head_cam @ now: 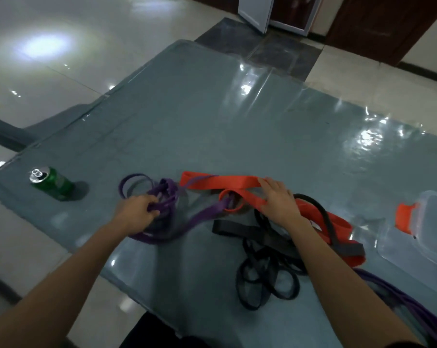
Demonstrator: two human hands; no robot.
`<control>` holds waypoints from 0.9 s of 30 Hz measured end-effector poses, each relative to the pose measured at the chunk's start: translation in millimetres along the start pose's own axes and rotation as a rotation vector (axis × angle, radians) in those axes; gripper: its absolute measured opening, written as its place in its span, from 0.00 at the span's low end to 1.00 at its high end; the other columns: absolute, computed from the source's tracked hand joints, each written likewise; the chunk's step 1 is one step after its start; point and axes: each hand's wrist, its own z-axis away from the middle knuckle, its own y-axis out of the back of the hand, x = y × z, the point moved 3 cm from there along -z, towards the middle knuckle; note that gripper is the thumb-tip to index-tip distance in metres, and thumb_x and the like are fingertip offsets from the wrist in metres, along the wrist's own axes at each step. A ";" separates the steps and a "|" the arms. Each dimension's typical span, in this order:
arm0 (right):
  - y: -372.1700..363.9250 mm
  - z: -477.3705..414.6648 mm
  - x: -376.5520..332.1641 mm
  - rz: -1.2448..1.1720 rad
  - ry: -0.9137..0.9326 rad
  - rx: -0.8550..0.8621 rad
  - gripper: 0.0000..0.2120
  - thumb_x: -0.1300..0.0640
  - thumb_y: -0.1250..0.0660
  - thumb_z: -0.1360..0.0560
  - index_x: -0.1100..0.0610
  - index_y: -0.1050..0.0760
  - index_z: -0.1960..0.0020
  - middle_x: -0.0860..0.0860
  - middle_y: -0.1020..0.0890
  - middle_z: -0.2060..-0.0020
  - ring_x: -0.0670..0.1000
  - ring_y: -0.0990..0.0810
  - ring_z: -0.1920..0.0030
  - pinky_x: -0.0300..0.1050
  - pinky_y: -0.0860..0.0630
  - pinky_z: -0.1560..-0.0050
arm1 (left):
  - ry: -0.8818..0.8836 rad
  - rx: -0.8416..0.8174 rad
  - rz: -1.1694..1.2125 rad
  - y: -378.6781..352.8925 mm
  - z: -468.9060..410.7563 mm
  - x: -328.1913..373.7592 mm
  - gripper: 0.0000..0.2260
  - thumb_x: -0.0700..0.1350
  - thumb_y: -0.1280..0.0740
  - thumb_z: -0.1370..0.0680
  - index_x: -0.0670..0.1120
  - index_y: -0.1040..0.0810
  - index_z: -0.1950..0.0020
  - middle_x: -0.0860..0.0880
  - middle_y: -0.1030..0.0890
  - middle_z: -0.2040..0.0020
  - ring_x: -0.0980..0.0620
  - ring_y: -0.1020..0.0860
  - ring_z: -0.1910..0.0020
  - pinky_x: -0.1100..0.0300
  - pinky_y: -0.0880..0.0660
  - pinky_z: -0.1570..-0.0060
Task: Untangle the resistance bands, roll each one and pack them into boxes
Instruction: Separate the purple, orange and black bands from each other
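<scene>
left hand (134, 212) with fingers curled tight round bunched thin purple rubber band loops (202, 217), right hand (279, 199) flat, fingers straight, on wide orange rubber band (227, 183), tangled black bands (262, 280) nearer, glossy grey tabletop (212, 121), clear plastic box (433, 234) far right

Bare forearms lead to left hand (134, 212) and right hand (279, 200). Dark, black-looking clothing at bottom edge, details too dim to tell.
</scene>
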 end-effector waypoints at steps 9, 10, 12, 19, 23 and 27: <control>-21.0 -57.7 -50.6 0.233 0.141 -0.159 0.40 0.54 0.32 0.27 0.52 0.46 0.20 0.55 0.34 0.25 0.58 0.34 0.28 0.56 0.35 0.33 | -0.139 0.023 -0.167 -23.0 -2.8 34.3 0.27 0.48 0.34 0.23 0.49 0.34 0.24 0.46 0.25 0.30 0.41 0.24 0.36 0.49 0.25 0.40; -20.8 -62.0 -52.3 0.248 0.140 -0.127 0.36 0.54 0.32 0.27 0.51 0.41 0.22 0.54 0.28 0.29 0.58 0.31 0.32 0.55 0.34 0.36 | -0.152 0.020 -0.167 -26.6 -3.3 37.8 0.27 0.49 0.34 0.23 0.49 0.34 0.24 0.46 0.25 0.30 0.41 0.24 0.36 0.49 0.26 0.40; -16.4 -66.9 -56.9 0.211 0.155 -0.069 0.27 0.52 0.33 0.26 0.49 0.32 0.28 0.53 0.21 0.37 0.58 0.26 0.37 0.52 0.35 0.40 | -0.165 0.003 -0.176 -35.2 -4.5 43.7 0.28 0.53 0.35 0.22 0.48 0.35 0.24 0.46 0.25 0.30 0.42 0.25 0.35 0.50 0.28 0.39; 25.4 -46.7 -61.6 -0.421 0.165 0.075 0.04 0.53 0.36 0.34 0.49 0.25 0.60 0.50 0.18 0.63 0.55 0.20 0.58 0.50 0.26 0.56 | -0.192 -0.092 -0.161 -67.2 -4.9 68.9 0.46 0.71 0.38 0.27 0.49 0.52 0.18 0.47 0.38 0.21 0.43 0.39 0.24 0.44 0.40 0.26; 56.1 -35.9 -54.7 -0.665 0.084 0.180 0.04 0.61 0.30 0.29 0.53 0.21 0.58 0.47 0.20 0.67 0.43 0.25 0.65 0.42 0.29 0.60 | -0.238 -0.071 -0.175 -73.7 -5.5 90.6 0.47 0.71 0.38 0.27 0.51 0.56 0.18 0.47 0.38 0.22 0.42 0.35 0.26 0.42 0.36 0.29; 89.2 -21.2 -39.2 -0.985 -0.041 0.285 0.03 0.61 0.28 0.27 0.54 0.17 0.55 0.48 0.16 0.63 0.43 0.21 0.62 0.42 0.22 0.58 | -0.305 0.091 -0.064 -67.7 -11.6 106.0 0.24 0.56 0.41 0.18 0.53 0.38 0.22 0.47 0.23 0.32 0.43 0.23 0.37 0.48 0.26 0.41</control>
